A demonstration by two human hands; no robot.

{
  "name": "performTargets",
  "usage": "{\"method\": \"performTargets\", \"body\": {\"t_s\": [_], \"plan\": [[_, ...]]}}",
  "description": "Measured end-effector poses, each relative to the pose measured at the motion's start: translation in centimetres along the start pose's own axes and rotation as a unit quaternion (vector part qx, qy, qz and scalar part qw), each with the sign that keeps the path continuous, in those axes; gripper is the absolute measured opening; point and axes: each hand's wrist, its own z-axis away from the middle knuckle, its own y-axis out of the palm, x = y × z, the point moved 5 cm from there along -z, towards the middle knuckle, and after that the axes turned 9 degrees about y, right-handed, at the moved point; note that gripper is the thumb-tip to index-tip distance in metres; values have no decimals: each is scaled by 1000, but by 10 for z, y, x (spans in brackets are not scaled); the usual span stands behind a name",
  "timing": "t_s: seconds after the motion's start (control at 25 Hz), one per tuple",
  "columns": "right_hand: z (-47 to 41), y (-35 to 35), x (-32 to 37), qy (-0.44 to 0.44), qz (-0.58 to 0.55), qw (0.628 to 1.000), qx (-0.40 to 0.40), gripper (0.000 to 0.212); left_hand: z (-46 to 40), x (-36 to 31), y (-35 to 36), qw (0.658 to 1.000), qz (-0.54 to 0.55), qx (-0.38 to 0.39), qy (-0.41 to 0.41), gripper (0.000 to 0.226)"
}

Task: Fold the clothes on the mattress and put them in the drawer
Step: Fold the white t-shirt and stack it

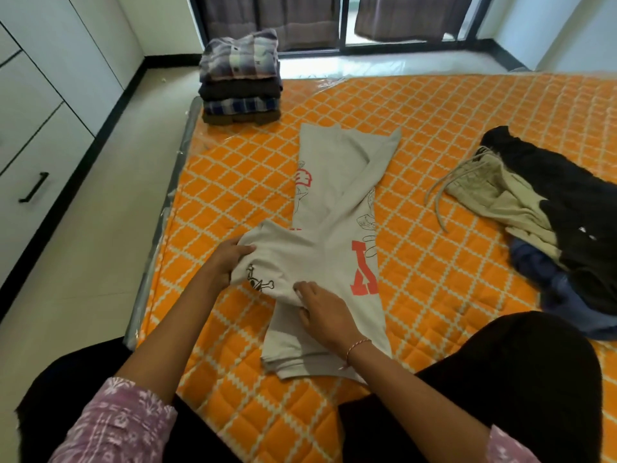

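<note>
Flanking grey shirt (334, 248): folded stack (240, 78), unfolded heap (551, 222).

Matt grey cloth sweatshirt (337, 235) lies on a quilted orange mattress (467, 135) (under glossy clear plastic).

The orange quilted mattress (434, 128) is carrying a grey printed sweatshirt (334, 202) at centre, a folded stack (240, 81) at eleven o'clock, and an unfolded pile (551, 222) lying at three o'clock.
</note>
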Motion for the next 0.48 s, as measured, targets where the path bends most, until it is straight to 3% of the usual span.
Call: {"method": "performTargets", "body": {"t_s": [0.08, 0.16, 0.24, 0.28, 0.32, 0.4, 0.48], "plan": [[-5, 2, 8, 0, -29, 1000, -9, 39, -3, 1, -5, 1000, 19, -4, 7, 36], [-12, 11, 3, 18, -44, 996, 72, 41, -3, 3, -3, 1000, 13, 14, 5, 37], [-11, 20, -5, 54, -113, 977, 175, 36, 0, 6, 2, 995, -77, 68, -6, 45], [-13, 14, -12, 109, -211, 957, 166, 29, 1, 4, 4, 987, -135, 87, -3, 49], [-18, 6, -21, 186, -339, 914, 126, 24, 4, -1, 7, 979, -181, 92, 10, 52], [-28, -6, -37, 303, -542, 779, 83, 19, 15, -14, 28, 967, -224, 105, 58, 60], [-39, -6, -51, 344, -642, 677, 106, 32, 34, -25, 72, 945, -256, 183, 90, 74]]}}
